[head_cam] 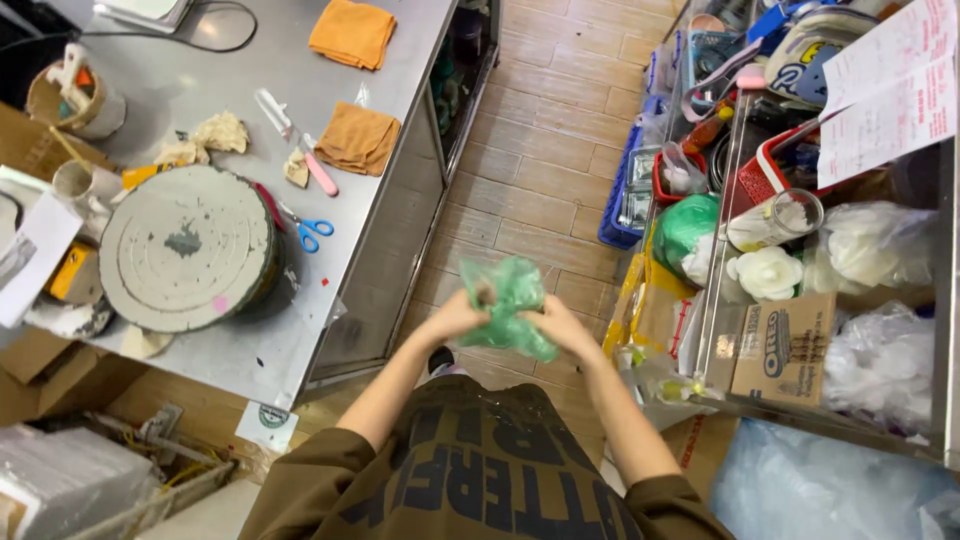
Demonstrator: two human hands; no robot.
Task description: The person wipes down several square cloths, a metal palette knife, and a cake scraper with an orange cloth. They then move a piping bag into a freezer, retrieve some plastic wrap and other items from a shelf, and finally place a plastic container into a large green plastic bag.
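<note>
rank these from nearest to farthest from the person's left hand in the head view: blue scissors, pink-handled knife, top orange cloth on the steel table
From the left hand:
1. Blue scissors, at the table's near right edge, beside the round grey disc.
2. Pink-handled knife, farther up the table, next to the lower orange cloth.
3. Top orange cloth, at the far end of the table.
</note>
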